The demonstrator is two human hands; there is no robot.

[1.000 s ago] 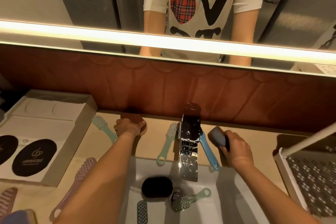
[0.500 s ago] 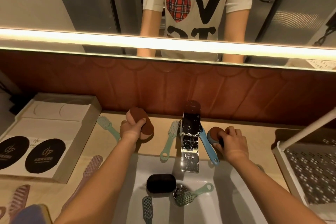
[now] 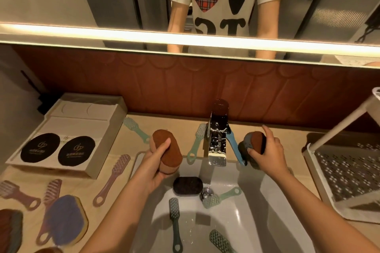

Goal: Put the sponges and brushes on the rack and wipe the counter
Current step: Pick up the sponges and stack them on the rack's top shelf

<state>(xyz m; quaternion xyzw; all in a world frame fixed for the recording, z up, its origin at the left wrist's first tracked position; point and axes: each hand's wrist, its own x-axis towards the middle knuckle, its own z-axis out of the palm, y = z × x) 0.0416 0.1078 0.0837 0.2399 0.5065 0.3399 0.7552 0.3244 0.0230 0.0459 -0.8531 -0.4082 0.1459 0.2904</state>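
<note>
Beige counter (image 3: 296, 139) bears a box (image 3: 67, 135), pink brushes (image 3: 110, 182), a purple sponge (image 3: 65, 220) and a white rack (image 3: 345, 174)

Head view, facing down, close over sink (image 3: 267, 201)

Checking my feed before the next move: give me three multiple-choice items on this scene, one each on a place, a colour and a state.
1. Where is the black oval sponge? A white sink basin B rack C box
2. Colour of the plastic brush right of the chrome tap? A pink B blue C black
3. The left hand? A empty B grips a brown oval sponge C grips a brush
A, it lies beside the drain; B, its handle is blue; B, the hand wraps it.
</note>
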